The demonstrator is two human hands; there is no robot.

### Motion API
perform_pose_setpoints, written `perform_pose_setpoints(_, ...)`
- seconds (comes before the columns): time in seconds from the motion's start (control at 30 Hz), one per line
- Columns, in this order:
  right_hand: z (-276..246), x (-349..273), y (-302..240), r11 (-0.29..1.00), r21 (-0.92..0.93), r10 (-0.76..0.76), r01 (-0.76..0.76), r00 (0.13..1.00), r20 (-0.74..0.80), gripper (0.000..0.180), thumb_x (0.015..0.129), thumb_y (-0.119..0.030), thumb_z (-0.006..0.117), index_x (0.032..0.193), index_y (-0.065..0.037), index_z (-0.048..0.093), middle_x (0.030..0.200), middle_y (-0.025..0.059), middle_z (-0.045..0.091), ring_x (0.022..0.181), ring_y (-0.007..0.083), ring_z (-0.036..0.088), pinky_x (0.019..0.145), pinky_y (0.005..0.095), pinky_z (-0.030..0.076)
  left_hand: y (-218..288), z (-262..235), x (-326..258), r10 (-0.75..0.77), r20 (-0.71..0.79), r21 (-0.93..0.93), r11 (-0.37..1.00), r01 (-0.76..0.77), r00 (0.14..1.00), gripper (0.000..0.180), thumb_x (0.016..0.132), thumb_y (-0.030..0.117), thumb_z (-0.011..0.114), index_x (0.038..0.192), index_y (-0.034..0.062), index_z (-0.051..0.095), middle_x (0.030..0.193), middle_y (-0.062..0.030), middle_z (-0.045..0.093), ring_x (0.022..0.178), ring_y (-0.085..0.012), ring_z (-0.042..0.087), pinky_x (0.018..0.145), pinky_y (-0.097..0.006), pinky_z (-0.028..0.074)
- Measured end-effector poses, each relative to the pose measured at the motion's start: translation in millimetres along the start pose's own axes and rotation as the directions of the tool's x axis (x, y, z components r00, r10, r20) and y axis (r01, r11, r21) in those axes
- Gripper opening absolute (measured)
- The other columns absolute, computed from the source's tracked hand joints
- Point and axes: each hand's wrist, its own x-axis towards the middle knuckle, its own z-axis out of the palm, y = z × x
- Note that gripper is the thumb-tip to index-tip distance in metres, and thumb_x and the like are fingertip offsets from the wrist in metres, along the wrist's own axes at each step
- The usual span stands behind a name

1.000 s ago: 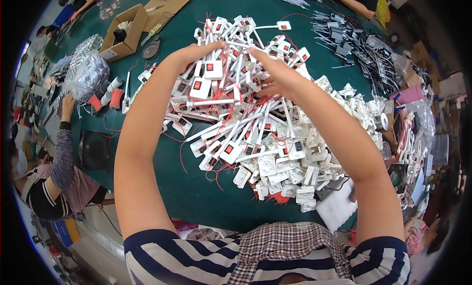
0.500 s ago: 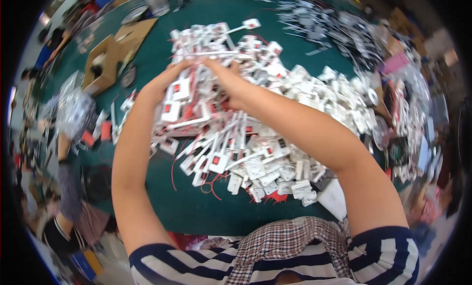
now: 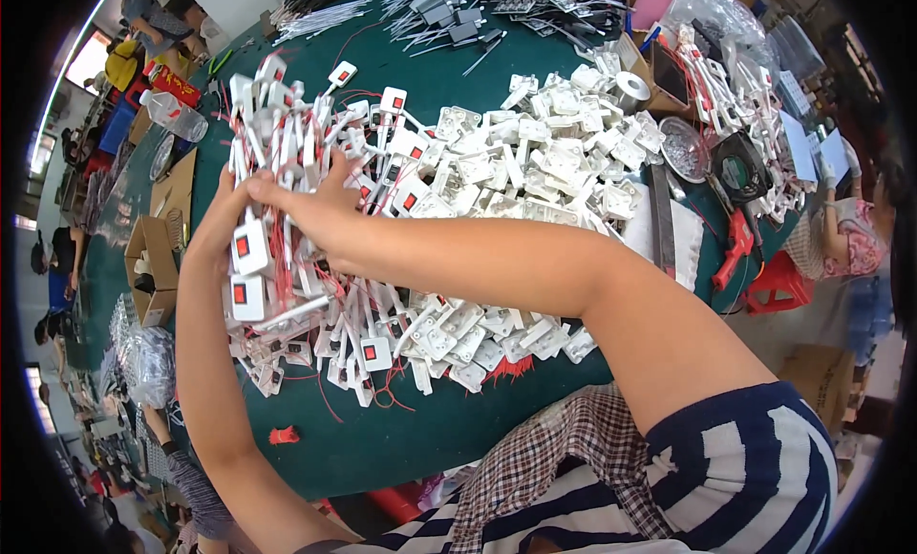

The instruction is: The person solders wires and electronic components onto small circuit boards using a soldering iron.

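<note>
Fingers [image 3: 337, 168] of two hands [image 3: 216, 220] [image 3: 325, 216] surround switches [image 3: 250, 248]

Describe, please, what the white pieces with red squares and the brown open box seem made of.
The white pieces: probably hard plastic, smooth, from their even colour and rounded corners. The brown open box: likely matte cardboard, from its thin, dull walls.

Shows an open cardboard box [image 3: 160, 308] and a clear bottle [image 3: 176, 116] at left. Has a red tool [image 3: 735, 248] at right, near a red stool [image 3: 779, 287].
</note>
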Motion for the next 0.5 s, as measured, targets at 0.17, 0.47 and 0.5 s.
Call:
perform_pose_setpoints(0.17,-6.3,7.0,-26.8,0.965,0.261,-0.058,0.031,0.994,0.097,0.133,0.063,-0.035,0.089,0.147,-0.008,-0.012,0.140,0.0239,0.034,0.124,0.0355,0.045,0.096,0.0544,0.044,38.7,-2.8,2.7,0.039,0.092,-0.047,0.998,-0.035,0.995,0.068,0.085,0.042,0.065,0.136,0.0097,0.034,0.116,-0.0073,0.055,0.097,-0.0144,0.060,0.074,-0.030,0.053)
perform_pose_setpoints(0.47,-72.6,-54.5,-116.8,0.905,0.379,-0.355,0.194,0.835,0.421,0.062,0.079,-0.034,0.075,0.126,-0.008,0.044,0.101,0.0101,0.064,0.093,0.0249,0.066,0.082,0.0581,0.052,149.6,51.5,-23.9,0.215,0.163,0.012,0.975,-0.220,0.963,0.073,0.078,0.048,0.071,0.128,0.0091,0.035,0.108,-0.0085,0.056,0.092,-0.0170,0.061,0.072,-0.035,0.055)
perform_pose_setpoints(0.5,-69.8,-70.7,-126.6,0.909,0.252,-0.395,0.333,0.880,0.264,0.053,0.088,-0.040,0.061,0.125,-0.005,0.048,0.104,0.0125,0.066,0.094,0.0269,0.067,0.080,0.0529,0.055,169.6,74.5,-33.7,0.135,0.103,-0.035,0.991,-0.132,0.986,0.049,0.085,0.038,0.064,0.121,0.0088,0.048,0.104,-0.0077,0.062,0.087,-0.0160,0.064,0.073,-0.033,0.054)
